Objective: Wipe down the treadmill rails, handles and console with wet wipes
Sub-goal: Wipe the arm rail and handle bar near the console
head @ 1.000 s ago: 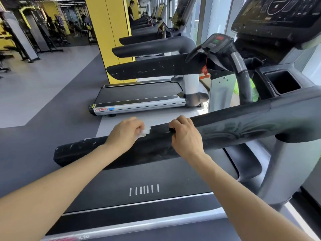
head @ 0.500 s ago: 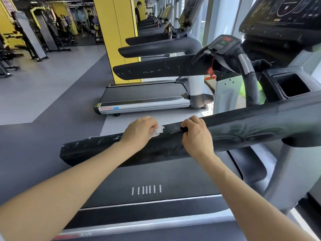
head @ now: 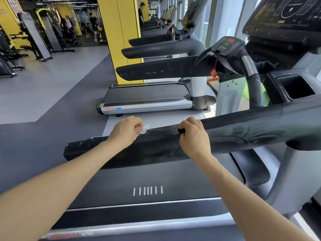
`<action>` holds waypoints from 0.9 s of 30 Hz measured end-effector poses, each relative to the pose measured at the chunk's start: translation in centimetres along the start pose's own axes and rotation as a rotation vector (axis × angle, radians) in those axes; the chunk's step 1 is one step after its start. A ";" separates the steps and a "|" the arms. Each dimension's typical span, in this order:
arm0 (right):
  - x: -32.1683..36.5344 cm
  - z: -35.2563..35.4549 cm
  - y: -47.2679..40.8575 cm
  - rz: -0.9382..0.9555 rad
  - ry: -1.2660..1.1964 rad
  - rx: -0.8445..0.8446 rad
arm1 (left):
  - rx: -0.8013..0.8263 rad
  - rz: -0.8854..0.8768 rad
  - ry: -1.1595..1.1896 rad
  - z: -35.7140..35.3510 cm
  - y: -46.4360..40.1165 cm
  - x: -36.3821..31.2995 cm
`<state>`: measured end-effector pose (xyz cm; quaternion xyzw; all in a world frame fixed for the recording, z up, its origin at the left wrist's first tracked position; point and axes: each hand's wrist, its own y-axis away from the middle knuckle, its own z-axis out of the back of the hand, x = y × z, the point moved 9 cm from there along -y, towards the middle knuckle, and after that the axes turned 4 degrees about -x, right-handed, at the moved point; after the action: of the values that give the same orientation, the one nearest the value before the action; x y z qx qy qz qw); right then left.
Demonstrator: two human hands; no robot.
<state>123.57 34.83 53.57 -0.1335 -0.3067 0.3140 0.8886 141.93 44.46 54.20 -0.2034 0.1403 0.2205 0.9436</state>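
Note:
A long black padded treadmill rail (head: 243,131) runs from lower left to right across the view. My left hand (head: 126,130) grips a crumpled white wet wipe (head: 144,129) and holds it against the rail's top. My right hand (head: 193,136) is curled over the rail a little to the right, its fingers hooked on the far side around a small black piece (head: 181,130). The console (head: 284,18) sits at the upper right, with a small control pad (head: 226,43) and a curved handle (head: 254,80) below it.
The treadmill belt (head: 147,181) lies under my arms. A cup holder (head: 295,87) is set beside the console. Another treadmill (head: 147,100) and a yellow pillar (head: 121,37) stand beyond the rail. Grey gym floor (head: 43,94) spreads left, with people and machines far back.
Both hands stay on the rail, the left hand and its wipe shifting slightly along it. The view has shifted a little, so the rail and hands sit further right.

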 end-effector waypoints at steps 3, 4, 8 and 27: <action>0.4 -0.2 0.2 0.013 0.007 0.014 | 0.006 -0.054 0.027 -1.5 -1.1 -2.7; 0.5 -0.2 0.2 0.016 0.013 0.017 | 0.009 -0.081 0.031 -2.1 -1.5 -4.2; 0.8 -0.4 0.1 0.037 0.031 0.013 | 0.013 -0.133 0.038 -2.8 -1.8 -7.0; 0.9 -0.4 0.7 0.057 -0.003 -0.028 | -0.030 -0.196 0.043 -0.2 1.9 -3.5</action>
<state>124.01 35.95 53.40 -0.1540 -0.3086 0.3350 0.8768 137.97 44.66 54.66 -0.2347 0.1366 0.1249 0.9543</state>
